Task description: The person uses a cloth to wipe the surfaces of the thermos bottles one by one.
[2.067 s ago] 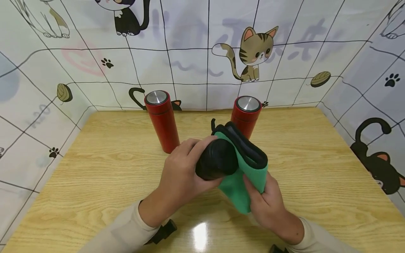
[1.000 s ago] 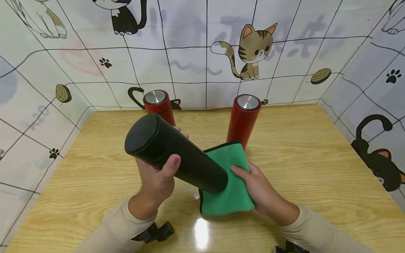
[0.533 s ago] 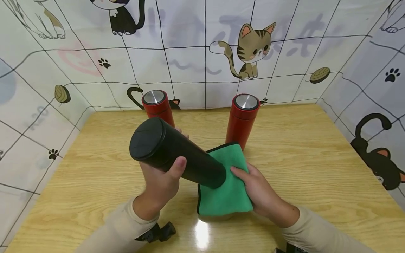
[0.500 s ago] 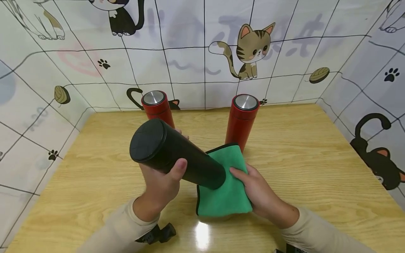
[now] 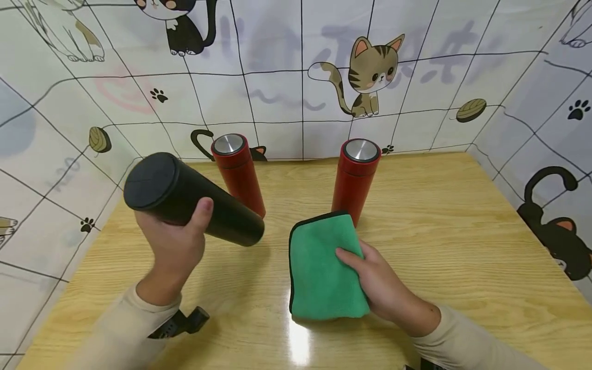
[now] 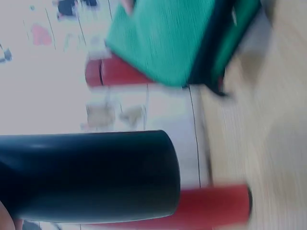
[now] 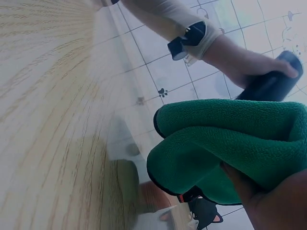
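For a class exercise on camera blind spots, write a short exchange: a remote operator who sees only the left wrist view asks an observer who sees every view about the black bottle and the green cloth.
Operator: The black bottle runs off the left edge of my picture. What is its hidden end like?
Observer: In the head view that end is round and black, raised above the left hand, which grips the bottle.
Operator: The green cloth is cut off at the top of my picture. What holds it?
Observer: The right hand, gripping it by its right side in the head view.
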`<state>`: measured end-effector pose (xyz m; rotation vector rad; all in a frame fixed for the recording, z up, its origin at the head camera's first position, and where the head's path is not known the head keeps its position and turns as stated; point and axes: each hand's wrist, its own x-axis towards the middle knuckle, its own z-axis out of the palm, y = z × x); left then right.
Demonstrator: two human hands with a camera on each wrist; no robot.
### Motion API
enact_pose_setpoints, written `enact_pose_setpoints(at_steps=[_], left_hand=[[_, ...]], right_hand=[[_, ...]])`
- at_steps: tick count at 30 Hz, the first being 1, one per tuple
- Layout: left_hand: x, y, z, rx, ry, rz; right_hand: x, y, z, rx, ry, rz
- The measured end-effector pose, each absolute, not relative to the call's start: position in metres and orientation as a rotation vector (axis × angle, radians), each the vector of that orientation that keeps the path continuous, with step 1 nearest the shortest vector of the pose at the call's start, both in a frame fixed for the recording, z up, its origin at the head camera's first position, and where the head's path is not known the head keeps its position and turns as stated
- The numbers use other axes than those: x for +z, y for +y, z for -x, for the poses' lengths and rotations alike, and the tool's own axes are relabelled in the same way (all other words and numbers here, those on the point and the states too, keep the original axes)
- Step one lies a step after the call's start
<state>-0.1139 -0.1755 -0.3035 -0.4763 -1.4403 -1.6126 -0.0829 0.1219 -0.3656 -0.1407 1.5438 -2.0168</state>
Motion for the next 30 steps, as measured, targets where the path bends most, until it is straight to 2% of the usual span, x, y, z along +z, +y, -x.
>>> enact_pose_setpoints(at_steps=[6, 16, 30], left_hand=[[-0.311, -0.216, 0.143, -1.623, -1.543, 0.350], [-0.352, -0.253, 0.193, -1.479, -1.959, 0.047], [-0.362, -0.256, 0.212, -1.483, -2.052, 0.032]], right_hand=[[-0.368, 0.124, 0.085, -2.019, 1.558, 0.157], [-0.371, 0.124, 0.086, -2.032, 1.583, 0.196], [-0.368, 0.125, 0.086, -2.023, 1.591, 0.203]])
